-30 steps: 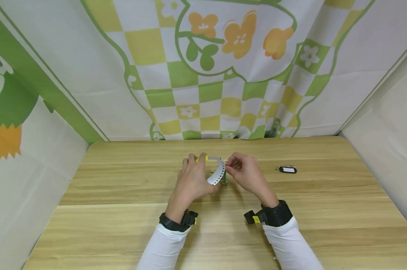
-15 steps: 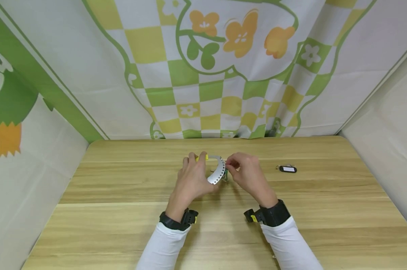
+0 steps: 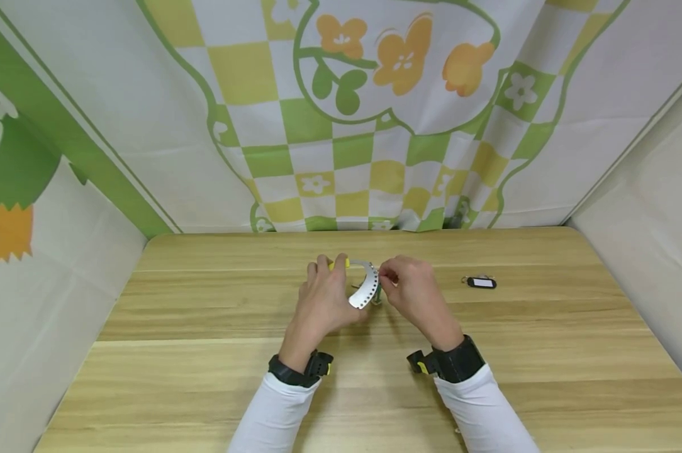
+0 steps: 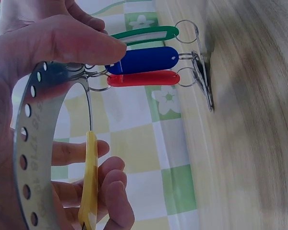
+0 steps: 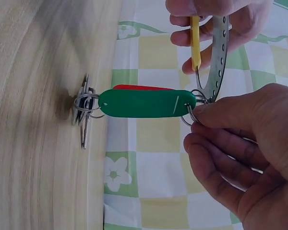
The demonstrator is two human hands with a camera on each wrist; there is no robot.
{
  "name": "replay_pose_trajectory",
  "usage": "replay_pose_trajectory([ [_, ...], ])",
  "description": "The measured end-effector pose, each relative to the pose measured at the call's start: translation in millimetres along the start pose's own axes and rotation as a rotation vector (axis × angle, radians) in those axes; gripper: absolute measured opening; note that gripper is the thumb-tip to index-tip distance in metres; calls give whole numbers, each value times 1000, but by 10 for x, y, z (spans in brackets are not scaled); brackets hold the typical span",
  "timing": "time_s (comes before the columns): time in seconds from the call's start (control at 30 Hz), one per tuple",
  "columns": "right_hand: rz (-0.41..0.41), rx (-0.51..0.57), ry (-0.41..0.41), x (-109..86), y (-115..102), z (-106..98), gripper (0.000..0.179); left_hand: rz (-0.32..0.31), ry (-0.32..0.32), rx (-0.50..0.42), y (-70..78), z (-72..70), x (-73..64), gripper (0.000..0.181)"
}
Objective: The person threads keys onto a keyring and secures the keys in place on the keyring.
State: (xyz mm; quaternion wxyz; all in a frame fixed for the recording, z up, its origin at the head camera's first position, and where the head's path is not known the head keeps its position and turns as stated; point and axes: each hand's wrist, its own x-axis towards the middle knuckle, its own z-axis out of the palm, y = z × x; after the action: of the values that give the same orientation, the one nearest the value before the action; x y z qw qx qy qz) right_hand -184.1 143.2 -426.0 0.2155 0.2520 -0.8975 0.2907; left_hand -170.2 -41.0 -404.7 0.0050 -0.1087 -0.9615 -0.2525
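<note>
My left hand [image 3: 323, 302] grips a curved metal key-holder plate [image 3: 366, 290] with a row of numbered holes. Its yellow handle [image 4: 90, 177] lies by the curled fingers, and the thumb presses near the plate's end. Green [image 5: 139, 103], blue [image 4: 149, 61] and red [image 4: 144, 79] key tags hang below the plate in a bunch. At their lower ends, keys [image 5: 84, 110] dangle close over the table. With thumb and forefinger, my right hand [image 3: 414, 289] pinches the small split ring [image 5: 188, 115] at the green tag's top, right beside the plate's end.
On the wooden table [image 3: 205, 377], a black key tag [image 3: 481, 283] with a white label lies to the right of my right hand. Behind the table's far edge hangs a checked, flowered curtain [image 3: 352, 157].
The right hand shifts very slightly while keeping its pinch beside the plate. The tags hanging underneath swing a little; the left hand stays nearly still.
</note>
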Motion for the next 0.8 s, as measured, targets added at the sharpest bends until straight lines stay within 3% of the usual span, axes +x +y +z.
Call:
replay_pose_trajectory([
  [0.3,-73,-23,-14,12,-10,0,12,-24,-1,-14,-7,-2,7,104],
  [0.4,-6,57,24,9,-5,3,12,-34,12,-48,-10,-2,5,102],
  [0.53,195,204,101,12,-15,29,7,-54,44,-98,6,-9,7,102],
  [0.63,300,254,150,16,-24,49,6,-67,59,-114,23,-15,10,103],
  [0.8,272,229,153,14,-1,54,7,-48,65,-96,26,-18,12,105],
])
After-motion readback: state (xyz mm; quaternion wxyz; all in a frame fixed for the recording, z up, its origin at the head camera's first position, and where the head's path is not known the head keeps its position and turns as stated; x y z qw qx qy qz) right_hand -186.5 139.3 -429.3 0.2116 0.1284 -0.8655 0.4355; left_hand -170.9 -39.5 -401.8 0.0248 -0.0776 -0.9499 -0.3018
